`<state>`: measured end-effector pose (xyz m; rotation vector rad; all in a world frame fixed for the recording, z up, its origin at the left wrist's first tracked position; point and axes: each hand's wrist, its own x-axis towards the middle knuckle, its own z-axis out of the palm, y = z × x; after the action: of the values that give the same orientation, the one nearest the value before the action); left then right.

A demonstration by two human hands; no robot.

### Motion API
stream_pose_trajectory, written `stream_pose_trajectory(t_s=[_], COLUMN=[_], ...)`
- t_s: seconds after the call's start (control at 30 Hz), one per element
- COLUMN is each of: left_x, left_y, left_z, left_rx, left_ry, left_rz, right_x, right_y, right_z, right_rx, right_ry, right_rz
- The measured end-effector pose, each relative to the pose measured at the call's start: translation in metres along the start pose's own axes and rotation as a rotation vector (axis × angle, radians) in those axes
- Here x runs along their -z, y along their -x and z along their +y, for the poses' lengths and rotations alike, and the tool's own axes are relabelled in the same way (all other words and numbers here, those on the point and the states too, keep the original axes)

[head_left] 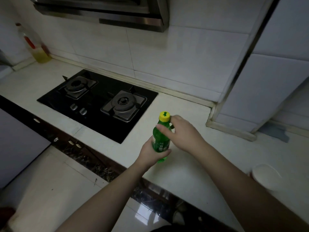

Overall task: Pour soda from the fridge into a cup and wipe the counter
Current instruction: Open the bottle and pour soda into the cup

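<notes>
Head cam: left hand (151, 152) wrapped tight round lower body of green soda bottle (160, 139), held upright over counter (192, 173) just right of stove (98, 102). Right hand (181, 131), fingers spread, at neck below yellow cap (164, 116). White cup (265, 176) far right.

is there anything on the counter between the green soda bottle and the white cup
Nothing visible. The green soda bottle, in the left hand, and the white cup are separated only by bare counter, crossed above by the right forearm. The yellow cap is still on.
</notes>
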<state>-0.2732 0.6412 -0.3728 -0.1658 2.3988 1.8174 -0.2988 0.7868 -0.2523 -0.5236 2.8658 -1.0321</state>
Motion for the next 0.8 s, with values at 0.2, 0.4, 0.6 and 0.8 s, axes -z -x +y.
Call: stream_pose_trajectory(t_s=[0.2, 0.4, 0.6, 0.8], left_x=[0.005, -0.002, -0.027, -0.056], left_y=[0.024, 0.038, 0.057, 0.067], left_z=[0.000, -0.006, 0.006, 0.014], left_rx=[-0.035, -0.042, -0.099, -0.124], left_ry=[-0.072, -0.125, -0.191, -0.219], left_rz=[-0.022, -0.018, -0.054, -0.193], right_x=[0.016, 0.019, 0.031, 0.048], right_y=[0.018, 0.046, 0.079, 0.107], right_z=[-0.025, -0.042, -0.041, -0.026], right_rx=[0.034, -0.053, -0.300, -0.328], right_ry=[0.332, 0.582, 0.731, 0.671], right_rz=[0.137, 0.194, 0.209, 0.232])
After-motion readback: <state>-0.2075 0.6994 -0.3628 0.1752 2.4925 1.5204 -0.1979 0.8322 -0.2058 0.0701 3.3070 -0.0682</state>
